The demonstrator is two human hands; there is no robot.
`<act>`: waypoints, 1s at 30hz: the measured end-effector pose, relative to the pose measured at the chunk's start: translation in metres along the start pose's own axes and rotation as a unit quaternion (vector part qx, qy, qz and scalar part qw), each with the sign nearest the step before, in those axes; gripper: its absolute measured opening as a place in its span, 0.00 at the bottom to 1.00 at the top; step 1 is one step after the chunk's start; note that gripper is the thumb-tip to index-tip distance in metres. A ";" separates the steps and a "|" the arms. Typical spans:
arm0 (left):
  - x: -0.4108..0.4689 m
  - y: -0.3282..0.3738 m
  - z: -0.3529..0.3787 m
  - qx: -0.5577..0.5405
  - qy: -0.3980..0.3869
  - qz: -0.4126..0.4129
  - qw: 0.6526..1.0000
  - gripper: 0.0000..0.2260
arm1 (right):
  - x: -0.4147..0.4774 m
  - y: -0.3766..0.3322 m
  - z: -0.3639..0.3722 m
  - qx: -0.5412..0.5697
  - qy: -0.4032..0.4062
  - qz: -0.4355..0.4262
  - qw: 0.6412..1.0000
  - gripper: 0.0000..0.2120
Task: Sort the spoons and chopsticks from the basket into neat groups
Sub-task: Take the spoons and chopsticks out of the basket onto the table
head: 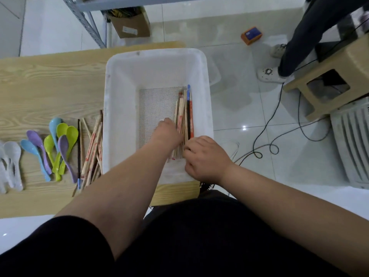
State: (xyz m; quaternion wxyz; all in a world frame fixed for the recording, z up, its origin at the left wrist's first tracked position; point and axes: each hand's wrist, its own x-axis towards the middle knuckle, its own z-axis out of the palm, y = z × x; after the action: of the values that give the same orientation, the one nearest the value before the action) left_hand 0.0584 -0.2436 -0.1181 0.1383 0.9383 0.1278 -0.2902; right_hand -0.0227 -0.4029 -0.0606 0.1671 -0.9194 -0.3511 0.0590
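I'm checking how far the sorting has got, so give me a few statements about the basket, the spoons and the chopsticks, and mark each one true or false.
1. Spoons are left in the basket. False: only chopsticks lie in the basket, along its right side.
2. Both hands are inside the basket. True: the left hand and the right hand are at the chopsticks.
3. Coloured spoons lie on the table left of the basket. True: the coloured spoons rest on the table.
4. The sorted chopstick pile lies left of the spoons. False: the chopstick pile lies between the coloured spoons and the basket.
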 end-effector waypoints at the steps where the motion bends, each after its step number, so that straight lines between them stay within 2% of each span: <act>1: 0.001 0.001 0.000 -0.008 -0.001 -0.002 1.000 0.24 | 0.000 0.001 0.000 -0.003 0.000 -0.001 1.000 0.12; 11: 0.003 -0.001 -0.004 0.021 -0.010 -0.012 1.000 0.14 | 0.000 0.000 -0.001 -0.008 -0.004 -0.006 1.000 0.12; 14: 0.004 -0.008 -0.004 0.052 -0.010 -0.009 0.999 0.07 | 0.001 -0.001 -0.002 -0.011 -0.001 -0.004 1.000 0.11; 18: 0.003 -0.021 -0.005 0.091 -0.007 0.012 0.996 0.13 | 0.002 -0.002 -0.002 -0.021 -0.010 0.006 1.000 0.13; 21: 0.000 -0.029 -0.004 0.113 -0.004 0.043 0.993 0.12 | 0.001 -0.004 -0.001 -0.039 -0.022 0.015 0.999 0.14; 27: -0.004 -0.043 -0.018 0.048 -0.036 0.033 0.998 0.08 | 0.003 -0.004 -0.002 -0.068 -0.057 0.022 0.996 0.16; 30: -0.008 -0.048 -0.042 -0.079 -0.061 0.027 0.995 0.06 | 0.004 -0.009 -0.003 -0.074 -0.067 0.043 0.994 0.17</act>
State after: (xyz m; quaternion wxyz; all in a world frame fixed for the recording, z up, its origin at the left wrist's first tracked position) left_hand 0.0578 -0.1868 -0.0887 0.2276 0.9082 0.1162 -0.3316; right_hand -0.0246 -0.3949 -0.0549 0.0715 -0.9374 -0.3254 0.1015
